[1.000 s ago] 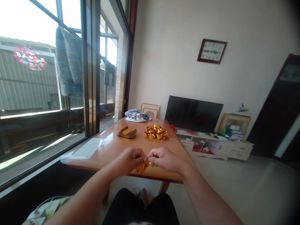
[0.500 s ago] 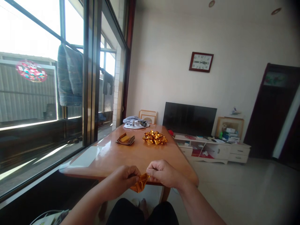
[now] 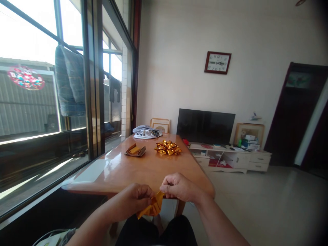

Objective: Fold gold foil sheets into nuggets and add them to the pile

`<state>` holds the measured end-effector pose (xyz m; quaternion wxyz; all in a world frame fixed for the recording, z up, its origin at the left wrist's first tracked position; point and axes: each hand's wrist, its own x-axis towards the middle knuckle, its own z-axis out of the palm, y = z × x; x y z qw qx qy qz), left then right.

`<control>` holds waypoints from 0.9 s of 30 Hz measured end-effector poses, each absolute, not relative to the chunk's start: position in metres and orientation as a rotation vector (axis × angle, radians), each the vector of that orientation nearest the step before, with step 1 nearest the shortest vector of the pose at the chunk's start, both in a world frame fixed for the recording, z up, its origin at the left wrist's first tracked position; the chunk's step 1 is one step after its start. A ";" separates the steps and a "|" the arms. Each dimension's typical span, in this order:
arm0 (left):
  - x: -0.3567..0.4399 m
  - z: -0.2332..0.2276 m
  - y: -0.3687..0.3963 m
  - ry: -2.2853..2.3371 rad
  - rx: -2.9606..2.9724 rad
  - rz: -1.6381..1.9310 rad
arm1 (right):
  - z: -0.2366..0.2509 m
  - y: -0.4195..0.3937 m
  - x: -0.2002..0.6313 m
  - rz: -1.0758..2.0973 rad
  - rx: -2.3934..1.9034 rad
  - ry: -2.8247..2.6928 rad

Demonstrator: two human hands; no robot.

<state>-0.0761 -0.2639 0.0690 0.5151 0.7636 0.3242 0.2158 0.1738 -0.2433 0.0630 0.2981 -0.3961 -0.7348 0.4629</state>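
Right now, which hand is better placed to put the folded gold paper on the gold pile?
Probably the right hand: it pinches the gold paper's top edge and is nearer the gold pile than the left hand.

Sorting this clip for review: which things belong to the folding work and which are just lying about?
In hand: gold foil sheet, pinched by left hand and right hand; folded gold pieces; sheet stack.

Lying about: cloth bundle, television, wall clock.
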 end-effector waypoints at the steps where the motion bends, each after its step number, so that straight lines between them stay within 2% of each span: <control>1: -0.075 0.069 -0.264 0.764 1.814 0.519 | 0.064 -0.244 0.174 1.237 -1.048 -1.955; 6: -0.072 0.066 -0.262 0.744 1.727 0.576 | 0.066 -0.243 0.175 1.320 -1.052 -1.884; 12: -0.068 0.064 -0.259 0.716 1.606 0.726 | 0.071 -0.237 0.180 0.926 -1.064 -1.812; 19: -0.057 0.065 -0.260 0.856 1.392 1.107 | 0.079 -0.255 0.175 0.746 -1.024 -1.806; 24: -0.050 0.063 -0.259 0.855 1.285 1.235 | 0.072 -0.269 0.158 0.618 -0.976 -1.849; 27: -0.050 0.061 -0.258 0.835 1.265 1.240 | 0.069 -0.274 0.150 0.437 -0.935 -1.883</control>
